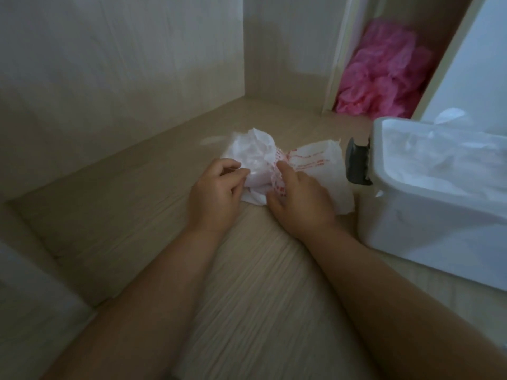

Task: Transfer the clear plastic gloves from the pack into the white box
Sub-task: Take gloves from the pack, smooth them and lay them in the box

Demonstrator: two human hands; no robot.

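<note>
Forearms reach in over near tabletop [247,270] edge. Left hand [216,185]: fingers curled, pinching wad of clear gloves [255,149] half out of pack [318,163]. Right hand [299,198]: fingers clamped on pack mouth, mid-tabletop. White box [411,220] at right edge already holds crumpled film [444,160]. Judged partway: this wad not yet moved over

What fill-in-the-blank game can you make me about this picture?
1. The left hand pinches the clear gloves, and the right hand holds the pack, which has ___ printing.
2. The white box stands on the person's ___ side.
3. The crumpled plastic pile at the back is coloured ___.
Missing words: red; right; pink.
</note>
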